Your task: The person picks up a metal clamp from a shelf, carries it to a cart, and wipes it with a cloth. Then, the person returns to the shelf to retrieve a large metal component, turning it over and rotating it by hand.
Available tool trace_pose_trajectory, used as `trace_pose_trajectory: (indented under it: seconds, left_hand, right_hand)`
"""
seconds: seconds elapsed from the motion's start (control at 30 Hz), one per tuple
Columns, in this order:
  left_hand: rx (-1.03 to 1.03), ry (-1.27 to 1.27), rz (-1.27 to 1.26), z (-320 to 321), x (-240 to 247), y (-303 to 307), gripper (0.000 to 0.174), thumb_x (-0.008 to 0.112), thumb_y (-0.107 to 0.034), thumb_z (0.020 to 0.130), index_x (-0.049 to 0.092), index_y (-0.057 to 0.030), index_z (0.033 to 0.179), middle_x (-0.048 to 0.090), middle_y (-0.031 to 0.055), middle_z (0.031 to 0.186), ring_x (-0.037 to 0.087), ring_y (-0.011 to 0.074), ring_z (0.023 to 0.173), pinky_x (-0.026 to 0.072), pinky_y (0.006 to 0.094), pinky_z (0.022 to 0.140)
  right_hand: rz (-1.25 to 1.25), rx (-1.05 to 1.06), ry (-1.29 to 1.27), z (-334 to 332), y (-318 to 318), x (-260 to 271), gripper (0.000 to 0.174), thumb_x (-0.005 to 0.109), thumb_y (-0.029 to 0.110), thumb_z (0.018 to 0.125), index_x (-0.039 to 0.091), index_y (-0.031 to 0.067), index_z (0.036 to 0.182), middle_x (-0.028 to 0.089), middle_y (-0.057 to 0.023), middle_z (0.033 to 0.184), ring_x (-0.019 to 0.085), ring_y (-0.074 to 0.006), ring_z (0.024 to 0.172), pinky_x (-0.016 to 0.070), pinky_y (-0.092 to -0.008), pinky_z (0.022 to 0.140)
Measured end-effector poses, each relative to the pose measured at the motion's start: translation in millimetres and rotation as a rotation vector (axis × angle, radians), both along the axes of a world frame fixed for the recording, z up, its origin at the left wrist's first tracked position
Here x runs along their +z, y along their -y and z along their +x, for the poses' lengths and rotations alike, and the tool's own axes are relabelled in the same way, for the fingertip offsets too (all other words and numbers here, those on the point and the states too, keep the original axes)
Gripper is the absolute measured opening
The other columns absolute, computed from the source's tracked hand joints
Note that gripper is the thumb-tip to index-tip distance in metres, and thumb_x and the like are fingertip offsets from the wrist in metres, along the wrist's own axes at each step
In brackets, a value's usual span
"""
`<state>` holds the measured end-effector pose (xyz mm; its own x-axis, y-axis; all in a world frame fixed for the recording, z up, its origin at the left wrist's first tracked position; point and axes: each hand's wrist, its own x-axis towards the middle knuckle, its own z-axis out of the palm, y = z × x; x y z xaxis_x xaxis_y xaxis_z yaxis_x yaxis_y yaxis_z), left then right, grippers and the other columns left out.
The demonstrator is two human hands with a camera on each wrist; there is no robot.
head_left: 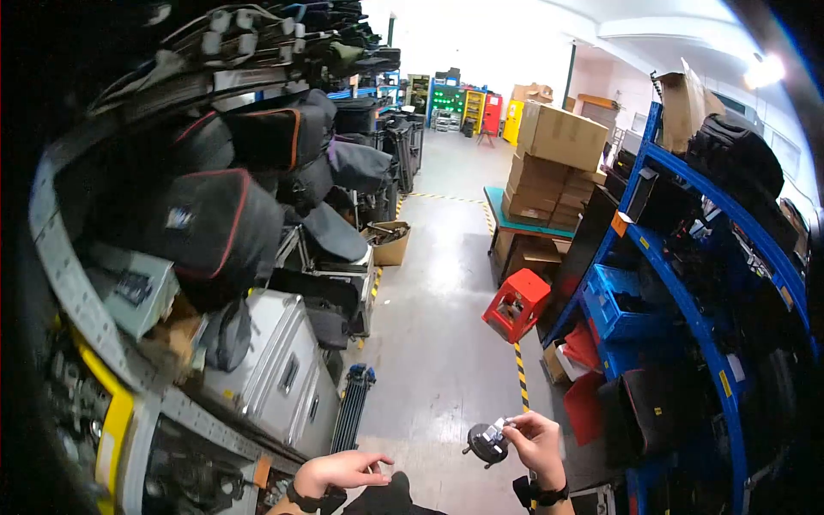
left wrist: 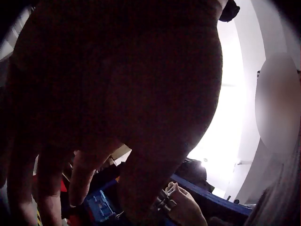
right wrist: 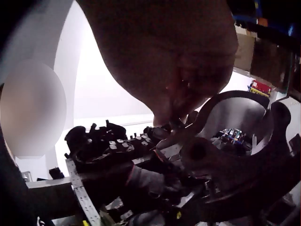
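Out over the aisle, my right hand [head_left: 539, 445] pinches a small silver piece on top of a round black metal fitting [head_left: 487, 444] with short lugs around its edge. From the right wrist, the fitting [right wrist: 214, 157] shows as a dark ring with an open middle and a rounded lug. My left hand [head_left: 339, 474] hangs to the left with fingers loosely extended, apart from the fitting and holding nothing. In the left wrist view its dark palm [left wrist: 113, 94] fills most of the picture, and the right hand [left wrist: 187, 207] shows small beyond it.
Silver flight cases [head_left: 262, 352] and black padded bags [head_left: 215, 223] line the left shelving. On the right stand a red stool [head_left: 518, 305] and a blue rack [head_left: 687, 283] holding a blue crate [head_left: 614, 305]. Cardboard boxes [head_left: 562, 136] are stacked on a green-topped table [head_left: 495, 206] farther ahead.
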<state>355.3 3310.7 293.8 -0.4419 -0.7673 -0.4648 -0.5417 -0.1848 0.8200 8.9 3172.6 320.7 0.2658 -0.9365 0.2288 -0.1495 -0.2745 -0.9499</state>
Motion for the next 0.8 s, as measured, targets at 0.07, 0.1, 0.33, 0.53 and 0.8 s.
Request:
trace_pose_trajectory:
  seconds: [0.07, 0.1, 0.33, 0.53, 0.8]
  left_hand:
    - [0.037, -0.004, -0.117, 11.9, 8.1, 49.0, 0.056, 0.060, -0.042, 0.093, 0.050, -0.0027, 0.132, 0.067, 0.0095, 0.097, 0.062, 0.0201, 0.087, 0.0492, 0.0319, 0.077]
    - [0.015, 0.003, -0.082, 18.6, 14.1, 77.6, 0.055, 0.060, -0.038, 0.095, 0.047, -0.0040, 0.135, 0.066, 0.0074, 0.100, 0.062, 0.0171, 0.091, 0.0490, 0.0298, 0.079]
    - [0.005, 0.102, -0.148, 39.0, 22.1, 258.9, 0.055, 0.063, -0.041, 0.092, 0.051, -0.0040, 0.131, 0.067, 0.0109, 0.098, 0.064, 0.0216, 0.092, 0.0500, 0.0324, 0.081]
    - [0.034, 0.075, -0.189, 48.9, -6.9, 425.7, 0.057, 0.063, -0.042, 0.091, 0.051, -0.0022, 0.130, 0.067, 0.0109, 0.094, 0.064, 0.0226, 0.085, 0.0504, 0.0327, 0.075]
    - [0.101, 0.144, -0.080, 64.9, 6.5, 616.6, 0.059, 0.062, -0.045, 0.091, 0.051, -0.0041, 0.131, 0.066, 0.0092, 0.096, 0.062, 0.0198, 0.087, 0.0496, 0.0310, 0.078]
  right_hand:
    - [-0.029, -0.025, 0.000, 9.2, 45.0, 11.6, 0.010, 0.075, 0.004, 0.078, 0.067, -0.0010, 0.082, 0.063, -0.0015, 0.072, 0.055, -0.0054, 0.062, 0.0430, -0.0208, 0.057]
    - [-0.059, -0.043, -0.019, 10.8, 67.7, 15.9, 0.010, 0.075, 0.004, 0.078, 0.067, -0.0009, 0.082, 0.064, -0.0019, 0.073, 0.055, -0.0056, 0.063, 0.0433, -0.0207, 0.057]
    - [-0.053, -0.073, 0.068, 23.4, 223.8, 12.0, 0.008, 0.072, 0.000, 0.079, 0.067, -0.0018, 0.086, 0.065, -0.0018, 0.076, 0.056, -0.0047, 0.061, 0.0419, -0.0190, 0.056]
    - [-0.006, -0.048, 0.019, 19.5, 379.5, -9.6, 0.008, 0.073, 0.002, 0.078, 0.069, -0.0012, 0.083, 0.061, 0.0006, 0.070, 0.050, -0.0035, 0.060, 0.0392, -0.0201, 0.054]
    - [-0.129, -0.024, -0.190, 39.1, 602.9, 2.4, 0.011, 0.076, 0.005, 0.075, 0.068, -0.0004, 0.082, 0.063, -0.0044, 0.071, 0.053, -0.0091, 0.059, 0.0410, -0.0242, 0.054]
